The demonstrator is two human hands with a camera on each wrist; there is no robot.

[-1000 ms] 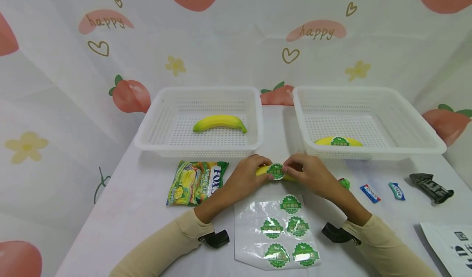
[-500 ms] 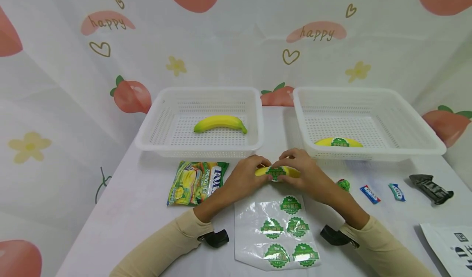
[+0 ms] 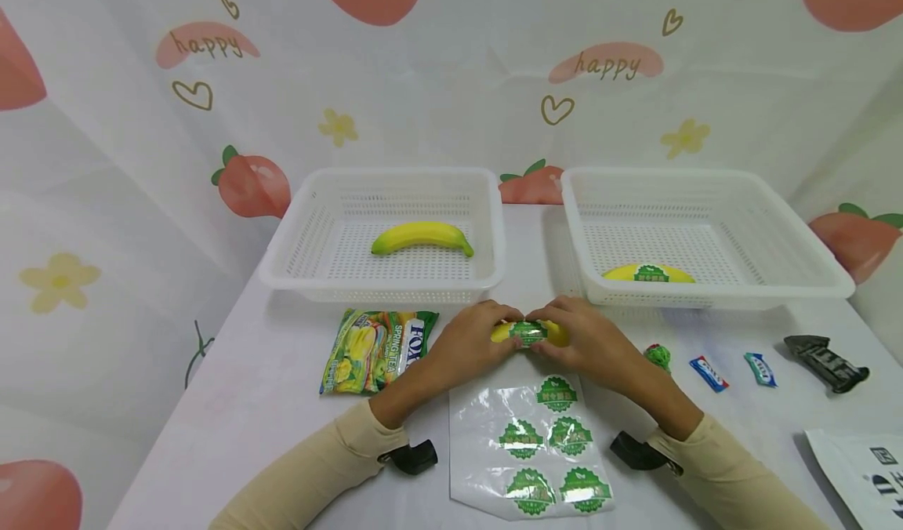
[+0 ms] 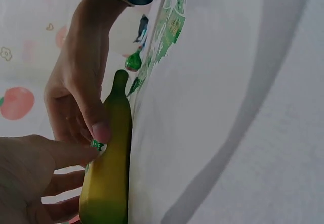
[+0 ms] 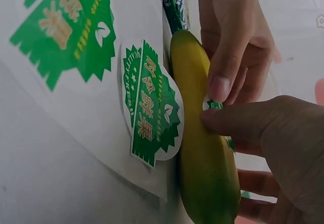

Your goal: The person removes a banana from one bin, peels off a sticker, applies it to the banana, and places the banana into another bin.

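Note:
A yellow banana [image 3: 556, 334] with greenish ends lies across the table between both hands. On its upper side is a round green-and-white sticker [image 3: 528, 332]. My left hand [image 3: 476, 335] holds the banana from the left, its thumb on the sticker's edge and its fingers behind. From the other side my right hand [image 3: 591, 346] grips it likewise, thumb [image 5: 217, 120] against the sticker. The thumbs cover part of the label in both wrist views. Just in front of the banana lies a clear-white sheet [image 3: 480, 467] bearing several green stickers [image 3: 520, 438].
Two white baskets stand behind: the left basket [image 3: 381, 284] holds a plain banana [image 3: 422, 237], the right basket [image 3: 734, 289] a stickered banana [image 3: 670, 274]. A candy bag [image 3: 377, 351] lies left; small wrapped sweets [image 3: 708, 373], a black packet [image 3: 827, 363] and a white bag [image 3: 857, 475] lie right.
My right hand has shifted from pinching the sticker's right edge to gripping the banana's right part. The sticker now lies flatter against the banana, with both thumbs on it.

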